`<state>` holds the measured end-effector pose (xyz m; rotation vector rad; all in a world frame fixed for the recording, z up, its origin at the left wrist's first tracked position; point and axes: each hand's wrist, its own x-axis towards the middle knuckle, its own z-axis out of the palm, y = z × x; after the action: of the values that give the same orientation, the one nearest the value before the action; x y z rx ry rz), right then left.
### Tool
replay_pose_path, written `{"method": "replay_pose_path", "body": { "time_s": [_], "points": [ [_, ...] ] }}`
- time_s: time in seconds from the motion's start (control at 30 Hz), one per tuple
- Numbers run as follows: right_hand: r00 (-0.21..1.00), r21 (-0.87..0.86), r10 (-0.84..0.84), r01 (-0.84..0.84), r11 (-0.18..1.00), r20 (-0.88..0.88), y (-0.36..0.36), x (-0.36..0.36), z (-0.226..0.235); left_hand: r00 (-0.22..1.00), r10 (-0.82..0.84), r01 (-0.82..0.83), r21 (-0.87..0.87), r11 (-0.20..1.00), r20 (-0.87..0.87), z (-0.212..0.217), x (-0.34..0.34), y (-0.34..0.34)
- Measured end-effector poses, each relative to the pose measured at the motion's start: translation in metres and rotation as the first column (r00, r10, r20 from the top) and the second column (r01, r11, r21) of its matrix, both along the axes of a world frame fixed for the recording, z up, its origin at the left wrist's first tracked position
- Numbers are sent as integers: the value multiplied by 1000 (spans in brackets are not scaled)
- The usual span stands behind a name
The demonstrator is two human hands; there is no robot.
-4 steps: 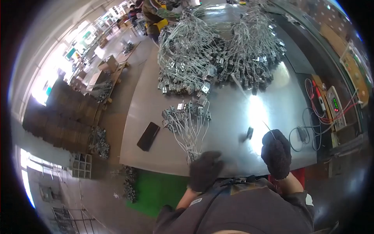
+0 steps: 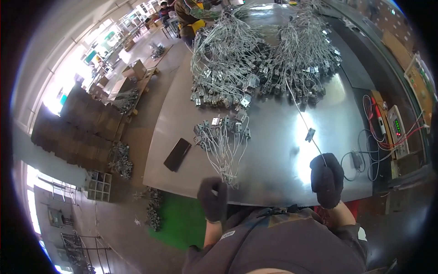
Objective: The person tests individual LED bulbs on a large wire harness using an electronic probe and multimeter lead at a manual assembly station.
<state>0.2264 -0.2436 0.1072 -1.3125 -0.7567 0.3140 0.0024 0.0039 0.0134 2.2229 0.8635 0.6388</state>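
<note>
- A grey metal table (image 2: pixel 273 150) fills the middle, shining under overhead light; the floor on the left holds stacked brown cartons (image 2: pixel 77 132) and bright windows at the far left.
- Two big heaps of grey wire harnesses with small metal connectors lie at the far end of the table: the left heap (image 2: pixel 226 64) and the right heap (image 2: pixel 305 55), touching each other.
- A smaller bundle of wires (image 2: pixel 223 146) lies near the middle, its connector ends far and its loose tails pointing toward the near edge.
- A flat black phone (image 2: pixel 177 154) rests left of that bundle, near the table's left edge.
- At the right edge, a small meter (image 2: pixel 396 130) with red leads sits by tangled cables; its details are too small to read.
- Another person at the far end is cut off by the rim.
- The right hand (image 2: pixel 326 179), in a dark glove, pinches the near end of a single wire (image 2: pixel 299 109), which runs far-left into the right heap, with a small connector partway along.
- The left hand (image 2: pixel 213 199), also gloved, is loosely curled at the near edge, just beside the bundle's tails; I cannot tell whether it touches them.
</note>
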Motion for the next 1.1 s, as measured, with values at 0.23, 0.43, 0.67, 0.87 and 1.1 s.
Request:
{"method": "replay_pose_path", "body": {
  "time_s": [0.23, 0.43, 0.67, 0.87, 1.1],
  "points": [
    [964, 142, -243, 227, 964, 108, -8, 6, -32, 990, -89, 90, -2, 996, -105, -26, 30, 46],
    [891, 22, -355, 363, 931, 283, -21, 17, -39, 962, -88, 140, 190, 972, -258, 15, 67, 49],
    [960, -96, -162, 187, 978, 227, -14, 24, -22, 754, -55, 605, -660, 445, 654, 57, 100, 56],
    [682, -307, 167, 88, 948, 712, 10, 57, 23, 656, 250, 743, -668, -45, 713, 57, 128, 29],
    [719, -244, 31, 194, 950, 695, -13, 71, 28, 622, 39, 781, -623, 36, 782, 61, 151, -7]
  ]
}}
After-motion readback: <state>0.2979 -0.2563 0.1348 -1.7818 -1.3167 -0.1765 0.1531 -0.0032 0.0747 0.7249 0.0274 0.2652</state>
